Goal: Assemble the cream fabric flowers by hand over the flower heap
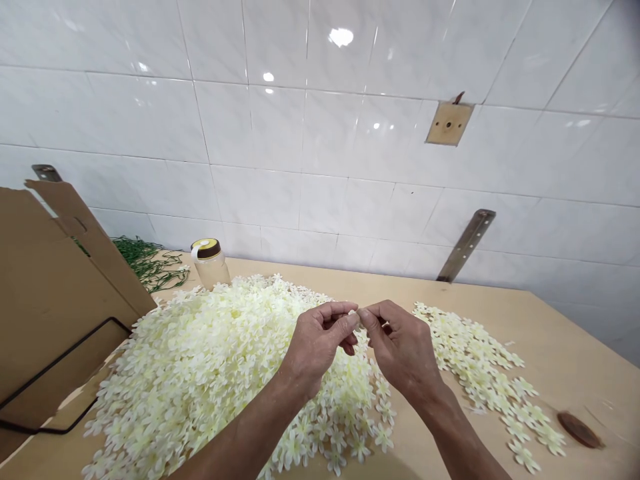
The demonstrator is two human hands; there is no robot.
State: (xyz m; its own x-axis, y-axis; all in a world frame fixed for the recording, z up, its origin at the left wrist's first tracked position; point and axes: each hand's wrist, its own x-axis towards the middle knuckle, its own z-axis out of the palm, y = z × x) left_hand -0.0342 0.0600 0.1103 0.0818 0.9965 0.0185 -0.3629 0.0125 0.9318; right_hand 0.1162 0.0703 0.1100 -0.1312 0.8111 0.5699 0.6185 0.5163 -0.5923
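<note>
My left hand (325, 337) and my right hand (400, 340) meet fingertip to fingertip above the table. Between their pinched thumbs and forefingers is a small pale artificial flower (356, 319), mostly hidden by the fingers. Below and left of my hands spreads a big heap of white and pale yellow artificial flowers (215, 360). To the right of my right hand, a smaller strip of similar loose flowers (470, 353) lies flat on the wooden table (560, 347).
A clear jar (213, 270) with a brown and yellow lid stands behind the heap. Green plastic stems (143, 260) lie at the back left beside a cardboard box (65, 293). A black metal bar (65, 353) juts in at left. A round clear container (585, 427) is at right.
</note>
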